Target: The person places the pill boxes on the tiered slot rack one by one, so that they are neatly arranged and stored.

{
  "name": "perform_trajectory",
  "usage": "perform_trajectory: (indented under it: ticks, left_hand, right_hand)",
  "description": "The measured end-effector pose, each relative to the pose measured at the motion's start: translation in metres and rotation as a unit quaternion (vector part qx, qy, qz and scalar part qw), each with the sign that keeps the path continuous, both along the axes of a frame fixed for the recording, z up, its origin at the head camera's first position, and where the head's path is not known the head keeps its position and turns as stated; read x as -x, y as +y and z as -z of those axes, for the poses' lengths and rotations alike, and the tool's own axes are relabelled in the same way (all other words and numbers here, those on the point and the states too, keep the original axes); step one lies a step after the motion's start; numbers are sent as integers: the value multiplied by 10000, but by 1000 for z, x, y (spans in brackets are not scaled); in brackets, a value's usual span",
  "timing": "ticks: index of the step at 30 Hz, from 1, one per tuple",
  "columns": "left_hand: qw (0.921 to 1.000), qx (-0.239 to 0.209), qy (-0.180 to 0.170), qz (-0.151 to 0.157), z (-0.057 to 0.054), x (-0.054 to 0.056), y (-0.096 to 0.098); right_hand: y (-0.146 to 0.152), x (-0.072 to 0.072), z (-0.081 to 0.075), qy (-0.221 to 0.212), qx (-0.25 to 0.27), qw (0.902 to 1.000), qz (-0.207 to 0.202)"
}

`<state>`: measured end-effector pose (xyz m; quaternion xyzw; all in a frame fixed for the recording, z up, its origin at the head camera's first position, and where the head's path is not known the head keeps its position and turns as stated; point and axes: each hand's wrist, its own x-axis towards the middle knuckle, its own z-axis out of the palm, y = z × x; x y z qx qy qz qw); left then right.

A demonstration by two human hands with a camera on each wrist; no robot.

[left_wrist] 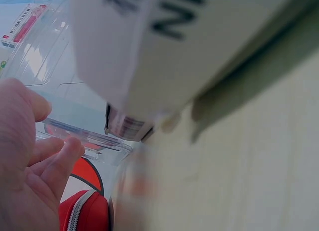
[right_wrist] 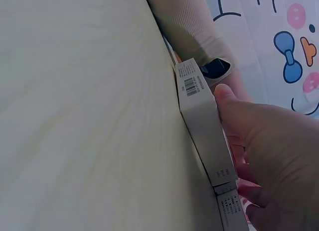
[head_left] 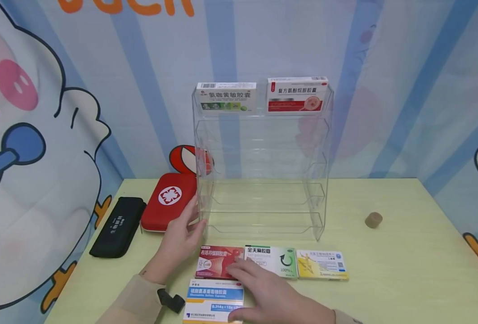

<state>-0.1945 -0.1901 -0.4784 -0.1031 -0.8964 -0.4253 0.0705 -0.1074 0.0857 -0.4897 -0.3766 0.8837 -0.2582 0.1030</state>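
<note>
A clear stepped display rack (head_left: 263, 220) stands on the table. My left hand (head_left: 182, 238) holds its lower left side, thumb in front and fingers behind; in the left wrist view the rack's edge runs between them. My right hand (head_left: 273, 292) lies over the medicine boxes with fingers spread. Its fingertips reach the red medicine box (head_left: 214, 263) and its thumb is at the blue-and-white medicine box (head_left: 212, 301), nearest me. In line with the red one lie a green-and-white box (head_left: 277, 261) and a yellow-and-white box (head_left: 321, 264).
On the rack's top tier stand a green-banded medicine box (head_left: 227, 96) and a red-banded one (head_left: 297, 94). Left of the rack are a red first-aid case (head_left: 170, 216) and a black zip case (head_left: 117, 229). A small brown stopper (head_left: 373, 220) is at the right.
</note>
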Motion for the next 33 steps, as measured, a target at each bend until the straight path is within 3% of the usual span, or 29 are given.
perform_trajectory:
  ticks: [7, 11, 23, 33]
  left_hand:
    - [10000, 19, -20, 6, 0, 1, -1]
    - [10000, 36, -44, -22, 0, 1, 0]
    - [10000, 25, -26, -2, 0, 0, 0]
    - [10000, -4, -84, 23, 4, 2, -2]
  right_hand:
    - [-1, -3, -6, 35, -146, 9997, -194]
    - [-2, -5, -6, 313, -38, 9990, -306]
    - [-5, -11, -9, 314, -343, 9988, -183]
    - [-2, -13, -12, 601, 477, 9963, -388]
